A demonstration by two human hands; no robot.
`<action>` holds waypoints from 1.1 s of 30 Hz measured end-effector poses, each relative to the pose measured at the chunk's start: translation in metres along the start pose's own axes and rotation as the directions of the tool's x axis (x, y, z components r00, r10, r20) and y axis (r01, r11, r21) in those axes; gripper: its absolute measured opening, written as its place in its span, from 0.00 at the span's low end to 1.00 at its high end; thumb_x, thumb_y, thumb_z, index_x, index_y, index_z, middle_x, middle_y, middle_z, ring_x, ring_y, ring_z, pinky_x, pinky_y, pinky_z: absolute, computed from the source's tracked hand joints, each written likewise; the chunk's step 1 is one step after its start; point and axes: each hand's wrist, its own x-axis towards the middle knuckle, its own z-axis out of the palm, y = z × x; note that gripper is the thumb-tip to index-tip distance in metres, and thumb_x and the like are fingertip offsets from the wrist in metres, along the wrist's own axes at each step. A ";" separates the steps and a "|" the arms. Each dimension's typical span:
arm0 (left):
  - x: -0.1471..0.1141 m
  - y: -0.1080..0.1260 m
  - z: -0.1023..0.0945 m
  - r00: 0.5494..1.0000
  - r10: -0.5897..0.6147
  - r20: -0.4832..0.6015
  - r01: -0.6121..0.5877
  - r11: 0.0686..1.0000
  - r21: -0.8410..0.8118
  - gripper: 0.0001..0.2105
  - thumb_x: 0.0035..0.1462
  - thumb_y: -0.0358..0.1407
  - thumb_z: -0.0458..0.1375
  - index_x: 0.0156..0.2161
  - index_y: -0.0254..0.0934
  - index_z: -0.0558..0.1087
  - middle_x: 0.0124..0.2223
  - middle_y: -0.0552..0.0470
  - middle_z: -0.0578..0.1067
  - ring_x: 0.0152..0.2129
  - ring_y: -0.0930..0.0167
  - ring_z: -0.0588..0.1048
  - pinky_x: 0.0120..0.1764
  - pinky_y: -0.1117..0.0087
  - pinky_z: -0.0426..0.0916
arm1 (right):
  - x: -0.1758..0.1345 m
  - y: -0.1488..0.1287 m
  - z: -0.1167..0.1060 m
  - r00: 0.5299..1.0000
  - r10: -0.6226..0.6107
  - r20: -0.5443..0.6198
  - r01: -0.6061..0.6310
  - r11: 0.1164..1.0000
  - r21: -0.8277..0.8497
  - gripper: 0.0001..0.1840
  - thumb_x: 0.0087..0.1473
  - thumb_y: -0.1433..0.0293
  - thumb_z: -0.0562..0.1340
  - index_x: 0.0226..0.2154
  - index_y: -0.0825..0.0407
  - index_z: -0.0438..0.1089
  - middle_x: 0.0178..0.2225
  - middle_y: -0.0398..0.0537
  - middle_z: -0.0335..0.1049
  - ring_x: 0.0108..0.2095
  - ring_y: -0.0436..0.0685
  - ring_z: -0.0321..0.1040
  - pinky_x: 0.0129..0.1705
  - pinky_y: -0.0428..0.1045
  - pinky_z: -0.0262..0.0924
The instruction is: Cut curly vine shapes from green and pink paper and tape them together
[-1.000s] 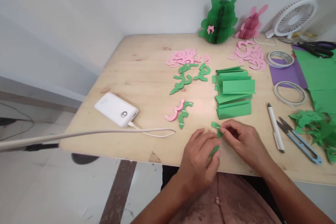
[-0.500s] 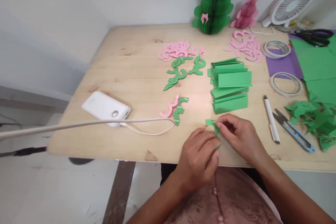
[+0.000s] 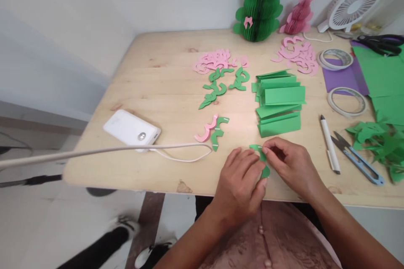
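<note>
A green wavy paper cutout point(image 3: 262, 171) lies near the table's front edge, between my two hands. Bent fingers of my left hand point(image 3: 241, 180) cover its left side and hold it. At its top, thumb and forefinger of my right hand point(image 3: 288, 164) are pinched together on the edge, beside a short white strip point(image 3: 258, 147). Whether they also grip the strip's end is too small to tell. Just left, a green cutout with white strips point(image 3: 217, 133) lies against a pink wavy cutout point(image 3: 206, 130). Folded green paper strips point(image 3: 284, 96) are stacked beyond my right hand.
Blue snips point(image 3: 360, 159) and a white pen point(image 3: 330, 145) lie right, near tape rolls point(image 3: 347, 113) and green scraps point(image 3: 375, 138). A power bank point(image 3: 129, 128) with a cable is left. Paper rabbits point(image 3: 259, 12) and a fan point(image 3: 355, 6) stand behind. Another person's leg point(image 3: 101, 246) shows below.
The green cutout's lower part now shows more between my hands, lying flatter. Both hands stay nearly in place. The view has shifted slightly, and another person's leg and shoes have appeared at lower left.
</note>
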 end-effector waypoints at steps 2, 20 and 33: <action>0.000 0.000 0.001 1.000 -0.003 0.008 0.003 1.000 0.004 0.10 0.58 0.31 0.52 0.44 0.32 0.70 0.46 0.42 0.77 0.50 0.62 0.73 0.57 0.54 0.62 | -0.001 -0.002 0.001 1.000 -0.008 -0.010 0.008 1.000 0.000 0.08 0.56 0.66 0.57 0.30 0.51 0.70 0.24 0.40 0.70 0.25 0.50 0.66 0.30 0.46 0.58; -0.001 0.000 0.002 1.000 0.011 -0.010 -0.011 1.000 0.012 0.10 0.58 0.32 0.51 0.43 0.33 0.70 0.45 0.42 0.77 0.49 0.63 0.73 0.56 0.54 0.62 | 0.001 -0.005 0.004 0.999 -0.021 -0.039 0.019 0.999 -0.048 0.10 0.56 0.64 0.57 0.29 0.50 0.70 0.23 0.39 0.69 0.24 0.50 0.65 0.29 0.45 0.57; 0.000 0.001 0.003 0.999 0.017 -0.029 -0.016 0.999 0.031 0.09 0.58 0.31 0.50 0.42 0.34 0.70 0.42 0.44 0.78 0.46 0.64 0.74 0.55 0.56 0.63 | 0.001 -0.005 0.004 0.998 -0.035 -0.050 0.031 0.997 -0.075 0.10 0.56 0.65 0.57 0.29 0.50 0.70 0.23 0.40 0.71 0.24 0.50 0.67 0.29 0.46 0.58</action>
